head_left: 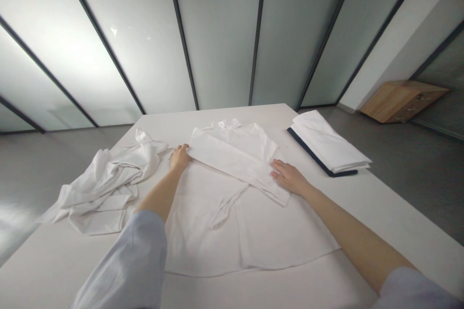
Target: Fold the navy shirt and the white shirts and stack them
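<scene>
With the white shirt (pixel 286 231) lying on the counter (pixel 253 294), we'd best smooth its crosswise sleeve (pixel 232 157) evenly, our right grip (pixel 290 177) spread flat upon it, our left grip (pixel 179 157) at its edge, whether pinching we cannot tell.

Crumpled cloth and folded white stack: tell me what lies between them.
The head view shows a white shirt spread on the table between them, with the left hand and the right hand touching it.

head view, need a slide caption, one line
Left hand and right hand touch a spread-out white fabric shirt, between crumpled white fabric and folded white cloth.
</scene>
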Tool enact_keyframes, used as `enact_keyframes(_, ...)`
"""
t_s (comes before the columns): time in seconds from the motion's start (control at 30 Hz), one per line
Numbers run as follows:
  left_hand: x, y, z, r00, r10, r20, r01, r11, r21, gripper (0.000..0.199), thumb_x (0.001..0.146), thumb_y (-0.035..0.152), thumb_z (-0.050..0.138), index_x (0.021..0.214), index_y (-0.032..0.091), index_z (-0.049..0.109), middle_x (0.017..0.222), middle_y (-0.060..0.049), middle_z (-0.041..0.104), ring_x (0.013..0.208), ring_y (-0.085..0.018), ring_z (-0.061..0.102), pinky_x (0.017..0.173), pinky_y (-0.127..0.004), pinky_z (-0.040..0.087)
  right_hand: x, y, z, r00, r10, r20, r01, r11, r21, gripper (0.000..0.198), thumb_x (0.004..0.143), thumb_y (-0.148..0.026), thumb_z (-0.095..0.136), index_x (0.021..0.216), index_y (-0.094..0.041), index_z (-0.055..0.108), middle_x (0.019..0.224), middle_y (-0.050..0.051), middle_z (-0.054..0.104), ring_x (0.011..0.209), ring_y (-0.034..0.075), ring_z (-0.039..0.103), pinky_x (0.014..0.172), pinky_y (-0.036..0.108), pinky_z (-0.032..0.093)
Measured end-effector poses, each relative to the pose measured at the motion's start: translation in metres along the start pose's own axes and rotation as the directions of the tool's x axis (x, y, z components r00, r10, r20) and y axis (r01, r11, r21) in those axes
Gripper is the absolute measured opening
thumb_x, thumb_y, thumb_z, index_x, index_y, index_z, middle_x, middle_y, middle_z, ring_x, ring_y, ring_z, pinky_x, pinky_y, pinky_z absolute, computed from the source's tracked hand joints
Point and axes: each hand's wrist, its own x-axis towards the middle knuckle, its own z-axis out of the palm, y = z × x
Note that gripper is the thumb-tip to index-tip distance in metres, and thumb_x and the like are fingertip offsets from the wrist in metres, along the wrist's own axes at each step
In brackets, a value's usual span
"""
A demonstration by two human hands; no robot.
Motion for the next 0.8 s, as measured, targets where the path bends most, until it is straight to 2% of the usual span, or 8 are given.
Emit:
enact_keyframes(0.17,0.005,-0.017,-0.001,0.998,0.031,0.049,-0.026,0.994,-0.105,0.04,0.077,0.01,0.047,0.11,0.024,0.066,0.114,-0.008,0.069,0.11,-0.024,0.061,0.093,-0.035,0.047,-0.015,-0.011,-0.013,0.999,0.017,-0.031,-0.02,0.994,-0.105,0.045,0.097,-0.041,0.034,0.129,-0.02,0.059,0.137,0.011,0.057,0.129,0.025,0.051,0.105,0.042,0.04)
enact_keyframes(0.3,0.02,-0.04,-0.009,0.96,0.176,0.217,-0.128,0.967,-0.219,0.037,0.071,0.016,0.052,0.102,0.022,0.071,0.103,-0.005,0.073,0.1,-0.024,0.065,0.092,-0.033,0.048,-0.021,-0.016,-0.034,0.999,0.046,0.008,-0.044,0.982,-0.182,0.046,0.098,-0.046,0.03,0.115,-0.023,0.066,0.115,0.009,0.071,0.107,0.026,0.065,0.093,0.039,0.047)
enact_keyframes(0.37,0.029,-0.049,-0.015,0.921,0.225,0.319,-0.124,0.943,-0.308,0.04,0.069,0.022,0.055,0.106,0.021,0.07,0.099,-0.004,0.073,0.095,-0.023,0.067,0.089,-0.033,0.05,-0.017,-0.015,-0.042,0.996,0.079,0.04,-0.071,0.981,-0.183,0.046,0.097,-0.049,0.033,0.112,-0.023,0.067,0.109,0.009,0.073,0.1,0.027,0.068,0.087,0.038,0.049)
enact_keyframes(0.43,0.037,-0.048,-0.019,0.916,0.228,0.329,-0.094,0.922,-0.376,0.047,0.07,0.028,0.057,0.115,0.02,0.067,0.105,-0.004,0.072,0.097,-0.023,0.066,0.09,-0.032,0.051,-0.007,-0.013,-0.045,0.995,0.089,0.034,-0.082,0.981,-0.177,0.045,0.095,-0.05,0.038,0.115,-0.022,0.066,0.111,0.01,0.072,0.1,0.028,0.067,0.085,0.038,0.049)
enact_keyframes(0.5,0.042,-0.036,-0.019,0.942,0.184,0.281,-0.074,0.929,-0.363,0.051,0.074,0.031,0.056,0.123,0.02,0.062,0.114,-0.006,0.069,0.104,-0.023,0.064,0.093,-0.033,0.05,0.01,-0.012,-0.044,0.999,0.052,0.0,-0.052,0.985,-0.167,0.045,0.094,-0.048,0.041,0.121,-0.02,0.064,0.119,0.012,0.068,0.107,0.028,0.064,0.09,0.039,0.048)
enact_keyframes(0.57,0.043,-0.014,-0.015,0.96,0.139,0.243,-0.076,0.965,-0.252,0.051,0.079,0.033,0.055,0.128,0.02,0.059,0.125,-0.009,0.064,0.111,-0.024,0.061,0.097,-0.034,0.047,0.029,-0.014,-0.038,0.999,0.003,-0.034,-0.008,0.988,-0.151,0.045,0.093,-0.045,0.043,0.126,-0.02,0.061,0.129,0.012,0.063,0.117,0.028,0.058,0.097,0.04,0.045)
enact_keyframes(0.7,0.035,0.035,0.002,0.969,0.161,0.185,-0.166,0.986,0.014,0.06,0.086,0.043,0.051,0.142,0.023,0.044,0.152,-0.012,0.038,0.136,-0.031,0.039,0.108,-0.044,0.036,0.056,-0.021,-0.015,0.999,-0.022,-0.043,0.015,0.989,-0.146,0.051,0.094,-0.046,0.041,0.135,-0.018,0.054,0.143,0.014,0.05,0.133,0.028,0.044,0.107,0.042,0.037)
enact_keyframes(0.8,0.032,0.056,0.014,0.986,0.092,0.138,-0.104,0.991,0.085,0.06,0.088,0.048,0.046,0.143,0.025,0.041,0.155,-0.014,0.031,0.139,-0.034,0.033,0.106,-0.05,0.036,0.058,-0.024,0.002,1.0,0.001,-0.015,-0.003,0.986,-0.165,0.054,0.095,-0.047,0.039,0.138,-0.018,0.051,0.149,0.015,0.043,0.137,0.03,0.039,0.11,0.045,0.034)
